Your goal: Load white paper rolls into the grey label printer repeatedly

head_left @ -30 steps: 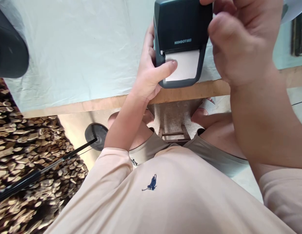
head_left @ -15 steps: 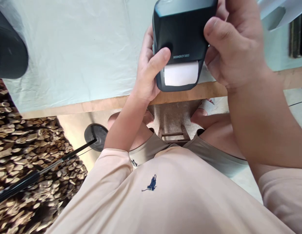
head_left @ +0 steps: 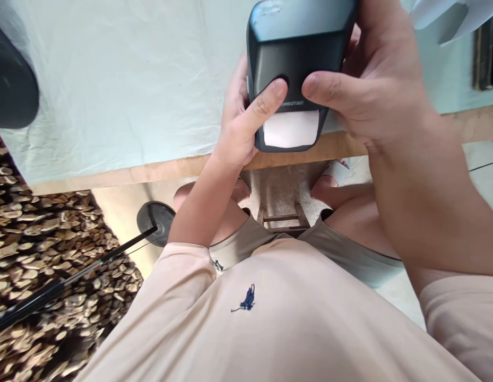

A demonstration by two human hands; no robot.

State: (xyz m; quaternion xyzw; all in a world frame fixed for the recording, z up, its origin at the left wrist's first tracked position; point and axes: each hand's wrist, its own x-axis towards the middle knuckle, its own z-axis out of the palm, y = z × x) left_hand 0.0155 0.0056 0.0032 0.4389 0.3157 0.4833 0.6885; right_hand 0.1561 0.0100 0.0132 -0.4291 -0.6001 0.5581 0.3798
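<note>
A dark label printer [head_left: 300, 58] with NIIMBOT lettering is held up over the near edge of the table. White label paper [head_left: 291, 129] shows at its lower end. My left hand [head_left: 248, 114] grips the printer's left side, thumb on the front face beside a round button, fingers hidden behind. From the right, my right hand [head_left: 377, 85] wraps the other side, its thumb lying across the front just above the lettering. The right hand's other fingers are mostly out of sight behind the casing.
The table [head_left: 122, 79] has a pale cover and a wooden front edge. A dark rounded object [head_left: 11, 79] stands at the left, white paper or plastic [head_left: 465, 18] and a dark object [head_left: 489, 53] at the right. A black stand [head_left: 156, 223] and stacked firewood [head_left: 39, 254] are lower left.
My right thumb has moved left from the printer's edge onto its front face. The printer has tilted slightly, showing more of its top, and sits slightly further left.
</note>
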